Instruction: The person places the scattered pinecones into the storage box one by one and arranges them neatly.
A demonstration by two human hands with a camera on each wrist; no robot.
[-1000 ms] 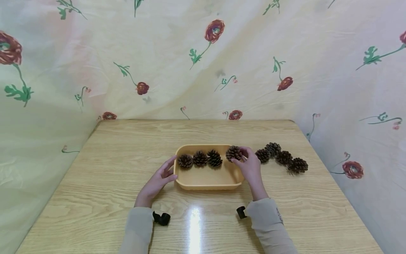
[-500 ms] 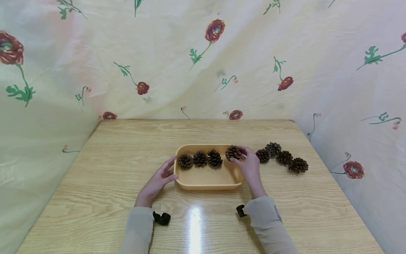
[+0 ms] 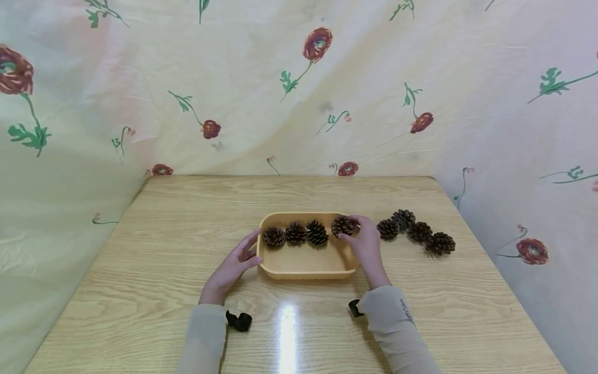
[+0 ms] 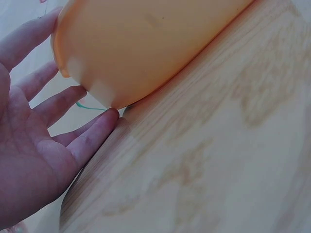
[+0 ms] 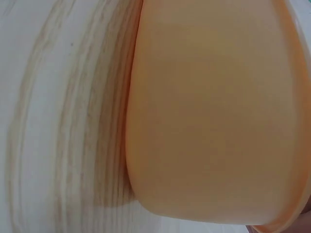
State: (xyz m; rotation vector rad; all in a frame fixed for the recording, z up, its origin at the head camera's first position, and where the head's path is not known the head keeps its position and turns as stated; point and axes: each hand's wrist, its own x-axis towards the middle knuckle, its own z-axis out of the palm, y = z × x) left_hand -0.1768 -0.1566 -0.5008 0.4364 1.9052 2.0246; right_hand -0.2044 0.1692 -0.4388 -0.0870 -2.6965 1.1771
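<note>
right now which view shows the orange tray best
The head view: there the orange tray shows most of its rim and inside, though the right hand covers part. The left wrist view shows part of its outside by the left hand; the right wrist view, mainly its outer wall close up.

White glare [image 3: 287, 337] streaks the table [image 3: 140, 280]; both wrist views look dim, soft.

2 pale grey sleeves [image 3: 203, 332], 2 black wrist attachments [image 3: 240, 321], dark marking [image 3: 405, 308] on right sleeve [image 3: 397, 337]
</note>
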